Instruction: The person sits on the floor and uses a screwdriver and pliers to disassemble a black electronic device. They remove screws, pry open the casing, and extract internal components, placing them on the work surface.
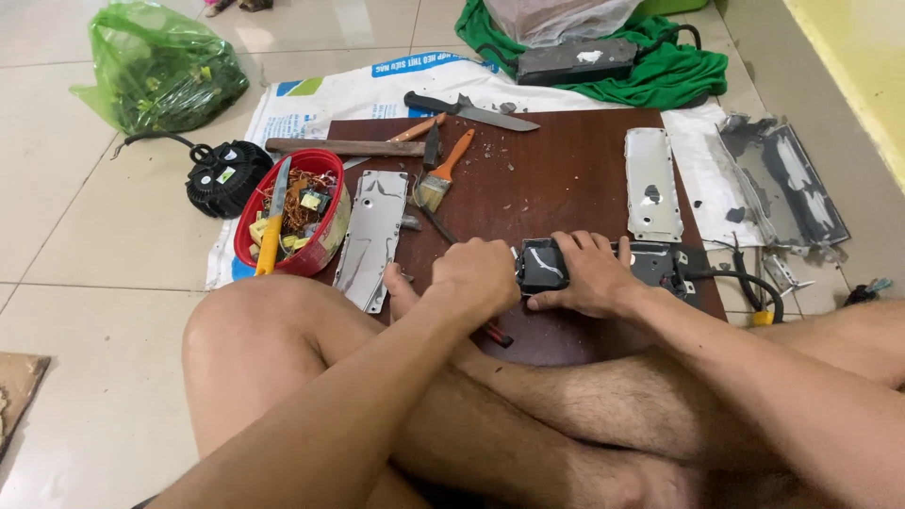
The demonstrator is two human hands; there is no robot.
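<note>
I sit cross-legged on the floor at a dark brown wooden board (566, 179). My right hand (584, 276) presses down on a black rectangular electronic unit (542, 266) lying on the board's near edge, with black cables (745, 283) running off to its right. My left hand (474, 275) is closed around a tool with a red-tipped dark handle (500, 335), its working end at the unit's left side and hidden by my fingers.
On the board lie a knife (471, 108), a hammer (344, 147), an orange-handled brush (441, 174) and two metal cover plates (372, 236) (652, 184). A red bowl (292, 212) holds copper wire scraps. A green bag (160, 71), green cloth (660, 71) and bent metal sheets (782, 179) surround it.
</note>
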